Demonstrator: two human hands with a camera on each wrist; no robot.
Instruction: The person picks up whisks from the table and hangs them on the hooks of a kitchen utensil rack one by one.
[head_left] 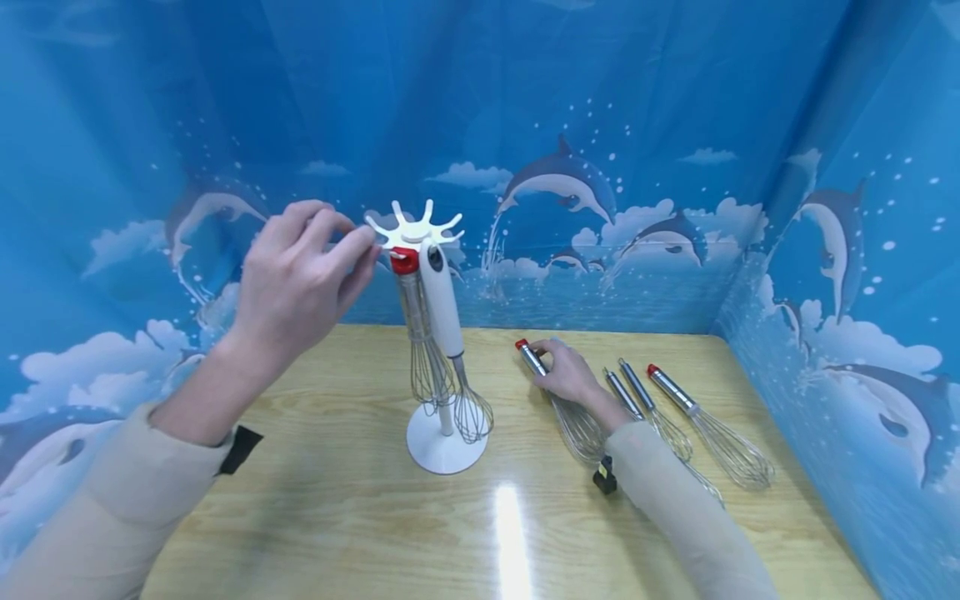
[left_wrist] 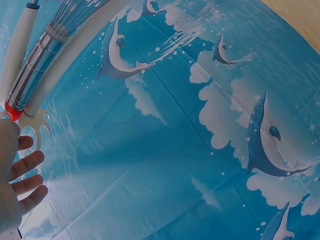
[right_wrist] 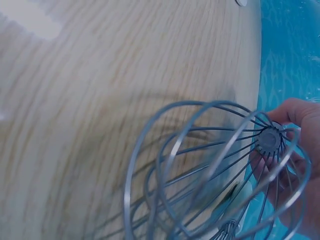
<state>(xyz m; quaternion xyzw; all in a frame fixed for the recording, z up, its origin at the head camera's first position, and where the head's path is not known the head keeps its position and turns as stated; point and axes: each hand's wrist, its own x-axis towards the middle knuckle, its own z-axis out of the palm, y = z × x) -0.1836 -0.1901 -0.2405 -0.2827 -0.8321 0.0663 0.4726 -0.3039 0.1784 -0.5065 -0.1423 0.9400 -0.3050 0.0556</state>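
A white stand (head_left: 442, 452) with a ring of curved hooks holds a steel whisk with a red end (head_left: 405, 262) and a white-handled whisk (head_left: 442, 304), both hanging heads down. My left hand (head_left: 296, 271) is at the stand's top, thumb and forefinger pinching a hook on the left; its other fingers (left_wrist: 27, 165) are loosely bent. Over the table to the right, my right hand (head_left: 567, 372) grips the steel handle of another red-ended whisk (head_left: 576, 425). That whisk's wire head (right_wrist: 200, 165) fills much of the right wrist view, the handle mostly hidden behind it.
Right of my right hand lie two slim-handled whisks (head_left: 636, 387), partly under the forearm, and another red-ended whisk (head_left: 723, 446). A wooden table (head_left: 360, 517) carries everything. Blue dolphin-print curtains (head_left: 480, 100) close off the back and sides.
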